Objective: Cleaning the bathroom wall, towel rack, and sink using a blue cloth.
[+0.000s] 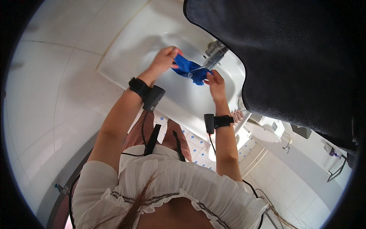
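A blue cloth [185,66] is stretched between my two hands above the white washbasin [171,95]. My left hand [167,59] grips its left end, with the fingers closed on the fabric. At the other end, my right hand [216,84] pinches the cloth between thumb and fingers. The chrome faucet [215,58] reaches over the cloth, and a thin stream of water appears to fall onto its middle. The cloth sags and wrinkles there, and looks wet.
A large dark grey towel-like fabric [293,57] hangs at the upper right, hiding part of the basin's far rim. A pinkish ribbed object [237,116] sits near the basin's right corner. White tiled wall [42,91] rises at the left. Cables run from both wrist straps.
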A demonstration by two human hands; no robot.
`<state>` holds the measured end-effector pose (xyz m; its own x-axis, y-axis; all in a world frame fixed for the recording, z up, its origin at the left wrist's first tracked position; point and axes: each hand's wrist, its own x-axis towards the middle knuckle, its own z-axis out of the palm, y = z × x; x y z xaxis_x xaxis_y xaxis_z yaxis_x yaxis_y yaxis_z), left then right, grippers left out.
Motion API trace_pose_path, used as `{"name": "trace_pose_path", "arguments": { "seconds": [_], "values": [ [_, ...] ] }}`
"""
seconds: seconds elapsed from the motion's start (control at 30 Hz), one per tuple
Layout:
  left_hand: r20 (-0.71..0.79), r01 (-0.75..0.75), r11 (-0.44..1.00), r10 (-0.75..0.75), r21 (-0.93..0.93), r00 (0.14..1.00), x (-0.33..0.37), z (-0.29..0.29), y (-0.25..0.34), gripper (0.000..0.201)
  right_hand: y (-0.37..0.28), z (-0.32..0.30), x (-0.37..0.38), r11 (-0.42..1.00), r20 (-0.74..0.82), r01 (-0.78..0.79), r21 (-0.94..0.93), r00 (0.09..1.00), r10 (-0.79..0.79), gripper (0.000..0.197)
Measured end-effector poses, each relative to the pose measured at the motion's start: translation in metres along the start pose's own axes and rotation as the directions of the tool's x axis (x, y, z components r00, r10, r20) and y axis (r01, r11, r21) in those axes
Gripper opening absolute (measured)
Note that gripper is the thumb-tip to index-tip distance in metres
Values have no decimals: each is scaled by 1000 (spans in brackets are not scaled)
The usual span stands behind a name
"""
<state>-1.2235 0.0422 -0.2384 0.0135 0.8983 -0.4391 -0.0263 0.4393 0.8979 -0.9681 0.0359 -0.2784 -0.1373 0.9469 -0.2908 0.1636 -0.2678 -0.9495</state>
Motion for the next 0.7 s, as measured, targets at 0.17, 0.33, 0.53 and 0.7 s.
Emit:
{"name": "trace_pose_path", "arguments": {
  "seconds": [0.17,0.33,0.53,0.7],
  "values": [
    [160,-92,985,115,-147,980,-15,49,-26,29,-40,46,-13,986,-56,136,-101,988,-142,12],
    [252,-430,858,367,280,896,-16,49,-8,38,-42,22,-27,965,112,69,252,989,-99,29],
    [194,-43,993,64,-113,979,-6,43,12,29,16,17,2,999,31,7,47,999,-8,73],
    [353,42,941,85,-336,932,-13,54,12,27,57,57,23,976,232,167,139,953,-196,71]
  ]
}}
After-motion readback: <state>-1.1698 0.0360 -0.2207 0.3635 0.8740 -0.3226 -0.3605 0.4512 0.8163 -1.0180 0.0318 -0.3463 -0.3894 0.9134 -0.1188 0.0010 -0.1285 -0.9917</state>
